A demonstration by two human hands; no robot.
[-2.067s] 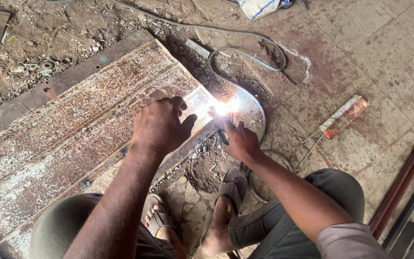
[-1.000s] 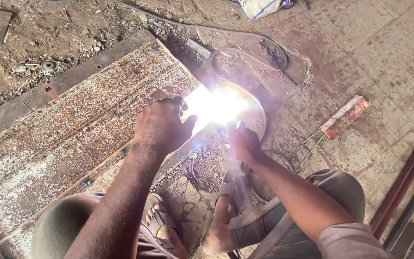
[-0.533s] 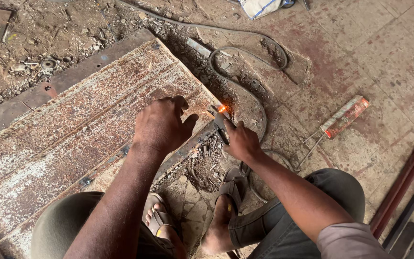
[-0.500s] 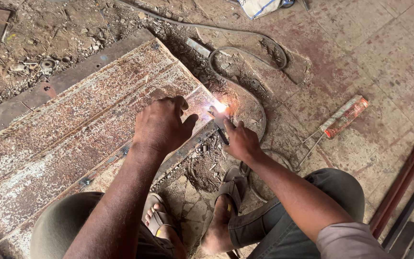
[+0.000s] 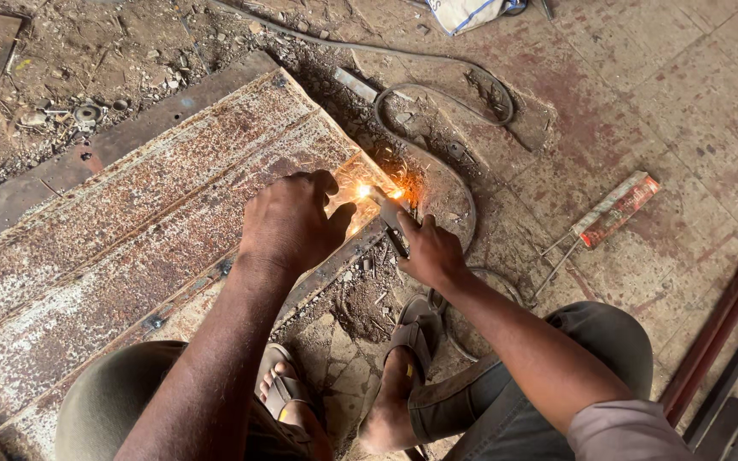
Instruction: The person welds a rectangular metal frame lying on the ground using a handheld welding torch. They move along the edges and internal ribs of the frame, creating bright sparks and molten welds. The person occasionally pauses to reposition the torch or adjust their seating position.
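A long rusty metal panel (image 5: 130,222) lies flat on the floor in the head view. My left hand (image 5: 292,224) rests palm down on its near right corner. My right hand (image 5: 427,249) grips a welding electrode holder (image 5: 393,224), whose tip touches the panel's end edge. Small orange sparks glow at that point (image 5: 377,192). A dark cable (image 5: 437,119) loops from the holder across the floor. I am squatting, and both my sandalled feet are beneath my arms.
A packet of welding rods (image 5: 612,212) with loose rods lies on the floor to the right. Dark metal bars (image 5: 723,333) lie at the right edge. Scrap and debris litter the upper left. A cloth bag (image 5: 471,13) sits at the top.
The bright welding flash of a second ago has died down to small sparks. Both hands stay at the panel's corner.
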